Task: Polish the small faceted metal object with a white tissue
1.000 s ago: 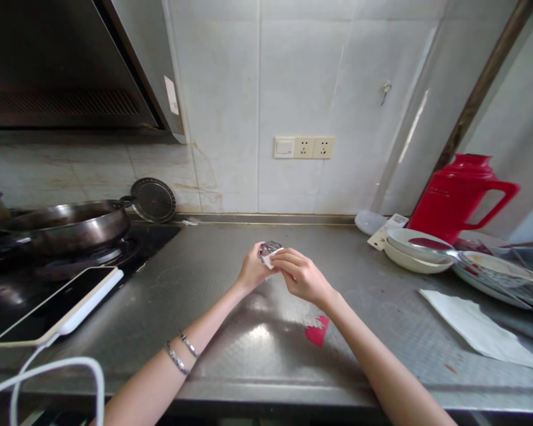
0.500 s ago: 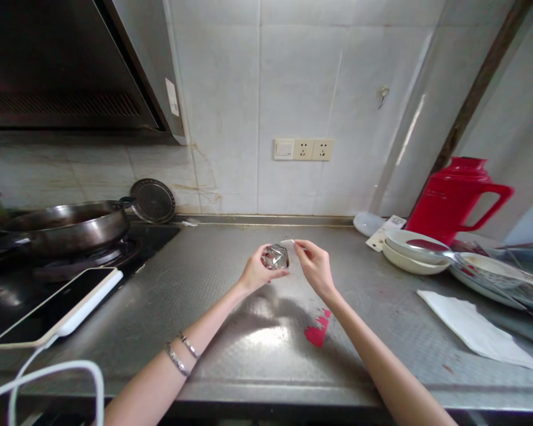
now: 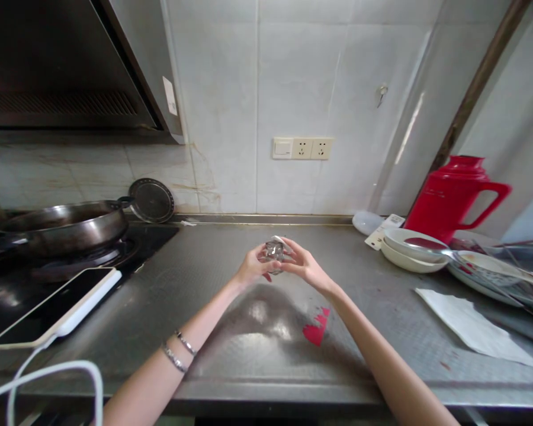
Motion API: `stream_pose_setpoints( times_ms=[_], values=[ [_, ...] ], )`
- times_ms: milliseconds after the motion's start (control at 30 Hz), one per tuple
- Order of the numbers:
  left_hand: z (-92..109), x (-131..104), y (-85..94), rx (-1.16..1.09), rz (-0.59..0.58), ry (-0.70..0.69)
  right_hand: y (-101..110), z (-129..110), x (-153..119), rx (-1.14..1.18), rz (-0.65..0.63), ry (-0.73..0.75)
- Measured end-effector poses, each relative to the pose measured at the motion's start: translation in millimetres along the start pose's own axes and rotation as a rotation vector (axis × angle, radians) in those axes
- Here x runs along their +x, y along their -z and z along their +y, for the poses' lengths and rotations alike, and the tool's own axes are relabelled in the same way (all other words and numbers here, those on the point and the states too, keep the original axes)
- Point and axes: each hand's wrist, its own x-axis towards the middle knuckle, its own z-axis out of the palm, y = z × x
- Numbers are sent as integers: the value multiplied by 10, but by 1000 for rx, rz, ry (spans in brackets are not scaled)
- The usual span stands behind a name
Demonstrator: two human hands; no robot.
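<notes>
Over the metal counter, my left hand [image 3: 252, 266] has its fingers closed around the left side of a small, shiny, faceted object [image 3: 274, 249]. It looks like clear glass or silvery wrapping; I cannot tell which. From the other side, my right hand [image 3: 305, 266] grips the same object, thumb below and fingers on top. A small white piece [image 3: 279, 239], perhaps tissue, shows at the right fingertips along the object's top. Both hands hide much of the object's sides. On the counter below lies a torn pink-red patch [image 3: 316, 328].
To the left are a pan [image 3: 66, 226] on the stove and a phone [image 3: 55, 310] with a white cable [image 3: 48, 371]. At right stand a red thermos [image 3: 448, 198], stacked bowls [image 3: 413, 254] and a patterned plate [image 3: 493, 275]. A white tissue [image 3: 473, 325] lies before them.
My right hand has moved left and down, from the object's upper right edge to a grip on its right side. The object has shifted slightly up. My left hand keeps hold.
</notes>
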Motion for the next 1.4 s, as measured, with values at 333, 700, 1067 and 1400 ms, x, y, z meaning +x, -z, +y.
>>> stream_pose_setpoints(
  times_ms=[333, 700, 1067, 1400],
  values=[
    [-61, 12, 37, -23, -46, 37, -37, 182, 1, -222, 30, 141],
    [-195, 28, 52, 266, -83, -185, -68, 4, -2, -57, 117, -62],
    [-268, 6, -11, 502, 50, -280, -68, 25, 8, -103, 117, -126],
    [-233, -60, -95, 463, 95, -224, 59, 106, 75, -344, 287, 53]
  ],
)
